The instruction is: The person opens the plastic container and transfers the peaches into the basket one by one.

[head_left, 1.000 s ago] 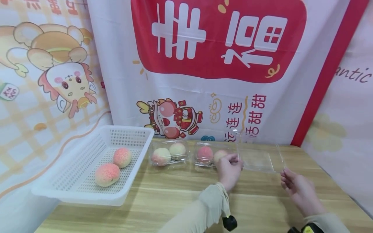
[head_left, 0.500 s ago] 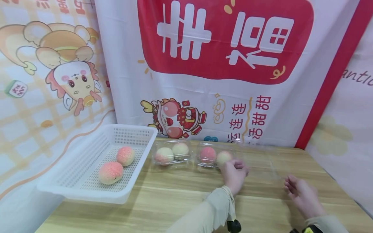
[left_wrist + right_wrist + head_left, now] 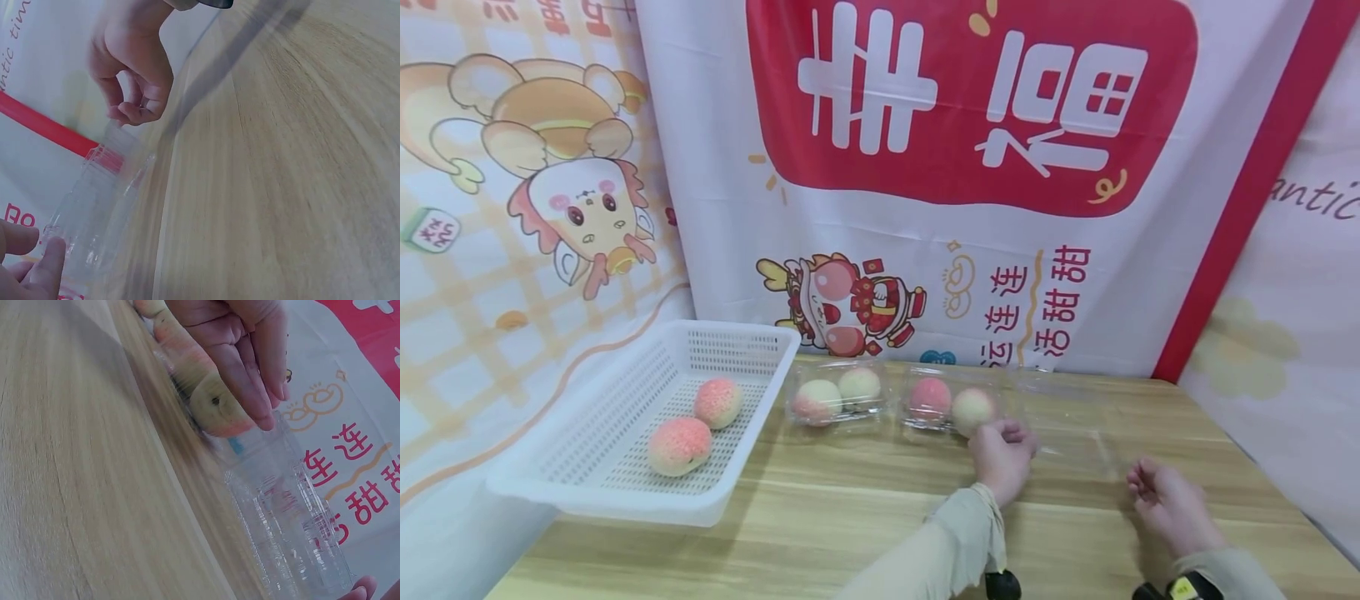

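Note:
An unfilled clear plastic clamshell box (image 3: 1063,417) lies on the table at the right, its lid hard to make out. My left hand (image 3: 1003,458) pinches its left edge. At the near right corner, my right hand (image 3: 1172,504) has curled fingers pinching the thin plastic edge; in the left wrist view those fingertips meet a clear flap of the box (image 3: 94,206). Just left of my left hand stands a filled clamshell box (image 3: 917,427) with a pink peach-shaped bun (image 3: 929,398) and a pale one (image 3: 973,410).
Another clamshell box (image 3: 880,408) with two pale pinkish buns (image 3: 817,402) stands further left. A white perforated basket (image 3: 700,504) at the left holds two peach-like buns (image 3: 679,446). Behind the wooden table (image 3: 820,517) hangs a red and white printed cloth (image 3: 865,208).
My right hand has come down and nearer, and the clear box's raised part has dropped lower with it. My left hand stays near the box's left edge. The buns have not moved.

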Available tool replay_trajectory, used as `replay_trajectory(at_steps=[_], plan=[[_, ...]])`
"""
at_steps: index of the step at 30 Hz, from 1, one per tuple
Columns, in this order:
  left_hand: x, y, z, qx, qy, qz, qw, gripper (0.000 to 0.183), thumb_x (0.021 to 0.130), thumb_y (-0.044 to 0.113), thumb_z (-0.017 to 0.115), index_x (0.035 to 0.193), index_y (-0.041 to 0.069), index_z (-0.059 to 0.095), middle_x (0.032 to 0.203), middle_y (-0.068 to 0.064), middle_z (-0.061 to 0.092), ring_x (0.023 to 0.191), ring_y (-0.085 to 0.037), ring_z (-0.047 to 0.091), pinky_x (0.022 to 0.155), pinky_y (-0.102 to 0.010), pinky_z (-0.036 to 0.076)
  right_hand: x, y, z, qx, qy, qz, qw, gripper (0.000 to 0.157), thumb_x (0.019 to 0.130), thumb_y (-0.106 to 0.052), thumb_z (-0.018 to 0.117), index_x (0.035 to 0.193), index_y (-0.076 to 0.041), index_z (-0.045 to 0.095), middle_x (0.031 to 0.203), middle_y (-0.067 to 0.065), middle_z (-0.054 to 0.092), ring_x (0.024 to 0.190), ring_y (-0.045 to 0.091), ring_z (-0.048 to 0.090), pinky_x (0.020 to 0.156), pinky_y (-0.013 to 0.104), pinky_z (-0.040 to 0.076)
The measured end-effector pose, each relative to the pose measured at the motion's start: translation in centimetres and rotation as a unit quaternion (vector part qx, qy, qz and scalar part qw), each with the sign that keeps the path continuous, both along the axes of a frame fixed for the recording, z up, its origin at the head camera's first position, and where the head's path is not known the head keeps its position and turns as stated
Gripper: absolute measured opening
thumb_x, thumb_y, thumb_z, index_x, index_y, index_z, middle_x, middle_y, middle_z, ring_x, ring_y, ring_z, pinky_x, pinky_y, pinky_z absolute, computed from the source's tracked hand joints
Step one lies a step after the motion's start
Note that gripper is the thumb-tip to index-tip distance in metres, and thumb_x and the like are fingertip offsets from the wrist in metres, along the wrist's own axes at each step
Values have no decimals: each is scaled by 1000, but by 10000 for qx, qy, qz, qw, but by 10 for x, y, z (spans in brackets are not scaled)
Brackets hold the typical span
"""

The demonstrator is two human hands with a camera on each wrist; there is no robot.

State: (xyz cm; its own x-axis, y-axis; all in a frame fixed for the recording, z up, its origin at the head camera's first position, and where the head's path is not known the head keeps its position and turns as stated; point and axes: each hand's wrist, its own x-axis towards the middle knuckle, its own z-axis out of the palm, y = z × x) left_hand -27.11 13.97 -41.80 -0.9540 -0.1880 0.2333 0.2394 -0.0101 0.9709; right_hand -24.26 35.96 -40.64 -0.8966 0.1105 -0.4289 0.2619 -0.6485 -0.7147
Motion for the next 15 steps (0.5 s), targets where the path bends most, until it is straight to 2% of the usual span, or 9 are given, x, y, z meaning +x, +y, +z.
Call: replay_trajectory(at_steps=[4,11,13,15], plan=[[-2,-4,-3,-168,-51,-131,9998,17,73,-8,75,89,-3,72,73,-1,67,67,-8,63,64,-20,54,2,1,0,226,17,-8,9997,38,106,-8,33,76,-8,56,74,-1,53,68,9,54,63,18,49],[3,-15,1,-731,-30,-153,9972,12,74,-5,70,79,6,74,65,6,61,60,-6,56,60,-21,50,5,3,0,1156,62,332,9927,40,106,-12,32,75,-10,57,71,-4,55,67,6,52,62,18,48],[6,-20,4,-489,-94,-394,9980,14,77,-7,66,78,6,72,65,2,62,59,-10,59,57,-25,54,5,3,0,1402,-19,215,9899,33,104,-12,36,77,-8,55,71,-3,54,65,6,52,61,18,49],[8,-27,8,-180,-184,-659,9975,16,79,-9,61,79,4,70,65,-3,62,56,-14,61,53,-27,55,6,0,-1,1783,-55,-117,9839,23,102,-11,41,83,-6,53,70,-2,51,63,6,51,59,19,50]])
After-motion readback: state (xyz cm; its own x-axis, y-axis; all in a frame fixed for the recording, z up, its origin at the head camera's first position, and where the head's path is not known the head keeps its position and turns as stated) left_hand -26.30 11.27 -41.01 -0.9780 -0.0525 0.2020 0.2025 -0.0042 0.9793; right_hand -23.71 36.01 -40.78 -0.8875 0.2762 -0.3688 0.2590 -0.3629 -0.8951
